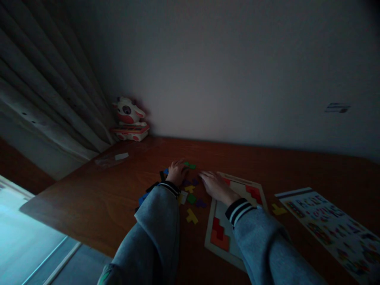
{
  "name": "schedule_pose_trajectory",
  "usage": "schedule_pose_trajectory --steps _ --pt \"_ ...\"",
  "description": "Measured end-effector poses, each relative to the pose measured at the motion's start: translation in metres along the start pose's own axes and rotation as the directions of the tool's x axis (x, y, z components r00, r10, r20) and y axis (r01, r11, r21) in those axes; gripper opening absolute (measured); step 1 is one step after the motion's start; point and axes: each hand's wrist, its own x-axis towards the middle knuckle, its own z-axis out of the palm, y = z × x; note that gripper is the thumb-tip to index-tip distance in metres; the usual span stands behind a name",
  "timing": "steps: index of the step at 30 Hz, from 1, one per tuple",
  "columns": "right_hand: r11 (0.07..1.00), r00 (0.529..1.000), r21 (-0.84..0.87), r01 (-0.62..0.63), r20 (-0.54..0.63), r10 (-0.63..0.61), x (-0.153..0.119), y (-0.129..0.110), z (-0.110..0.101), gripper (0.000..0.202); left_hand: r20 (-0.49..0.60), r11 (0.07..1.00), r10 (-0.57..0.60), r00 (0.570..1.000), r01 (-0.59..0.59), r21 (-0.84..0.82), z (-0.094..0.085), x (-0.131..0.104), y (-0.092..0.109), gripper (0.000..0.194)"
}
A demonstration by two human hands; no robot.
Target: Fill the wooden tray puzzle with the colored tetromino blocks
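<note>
My left hand (177,173) reaches over a pile of loose puzzle pieces, fingers apart and bent downward. Its fingertips are at a green piece (192,166); whether they touch it is hard to see. My right hand (218,187) is open, fingers stretched out to the left, over the left edge of a pale puzzle board (209,233). In that board lie red pieces (218,227) and an orange piece (219,240). Between my hands are yellow pieces (192,216), purple pieces (201,203) and a green pentagon-like piece (191,198). Blue pieces (143,198) and black ones sit beside my left sleeve.
A printed sheet (332,233) lies at the right of the wooden table (103,213), with a yellow piece (279,209) near it. A cow-shaped toy keyboard (130,120) stands at the back left by the curtain (53,87). Clear plastic wrapping (108,161) lies in front of it.
</note>
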Motion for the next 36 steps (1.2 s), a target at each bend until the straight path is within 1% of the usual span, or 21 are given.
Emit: schedule_pose_trajectory --steps 3,7,11,15,17,21,25,28,32,36 --pt "0.999 1.0 -0.028 -0.025 0.007 0.025 -0.001 -0.003 0.001 0.035 0.046 0.999 0.02 0.999 -0.022 0.032 0.002 -0.002 0.002 0.024" --pt "0.996 0.997 -0.052 -0.076 0.008 0.077 -0.002 -0.004 0.0 0.03 0.11 0.995 0.082 0.991 -0.088 0.049 -0.004 -0.007 0.004 0.025" --pt "0.99 0.993 -0.075 -0.117 0.01 0.118 -0.001 0.0 0.001 0.038 0.167 0.988 0.147 0.975 -0.153 0.024 -0.011 -0.01 0.005 0.022" --pt "0.992 0.995 -0.094 -0.085 0.044 0.09 0.007 0.004 0.002 0.047 0.169 0.983 0.185 0.968 -0.185 -0.02 -0.015 -0.011 0.011 0.019" --pt "0.993 0.995 -0.098 -0.071 0.068 0.078 0.013 0.006 0.003 0.048 0.149 0.986 0.169 0.974 -0.165 -0.036 -0.018 -0.01 0.014 0.021" --pt "0.995 0.993 -0.088 -0.049 0.099 0.057 0.019 0.008 0.005 0.045 0.127 0.995 0.087 0.988 -0.079 -0.067 -0.024 -0.011 0.017 0.025" --pt "0.998 0.995 -0.065 -0.009 0.099 0.015 0.009 0.006 0.002 0.038 0.13 0.997 0.033 0.991 -0.023 -0.078 -0.022 -0.013 0.019 0.026" --pt "0.998 0.997 -0.055 0.001 0.077 0.003 -0.004 0.002 -0.004 0.034 0.151 0.997 0.03 0.988 -0.02 -0.07 -0.017 -0.014 0.02 0.028" --pt "0.996 0.997 -0.052 -0.072 0.009 0.072 -0.016 0.0 -0.011 0.036 0.165 0.998 0.057 0.985 -0.054 -0.018 -0.01 -0.012 0.018 0.026" --pt "0.983 0.983 -0.022 -0.182 -0.026 0.181 -0.016 0.002 -0.01 0.026 0.141 0.995 0.09 0.986 -0.096 0.034 -0.007 -0.011 0.015 0.029"
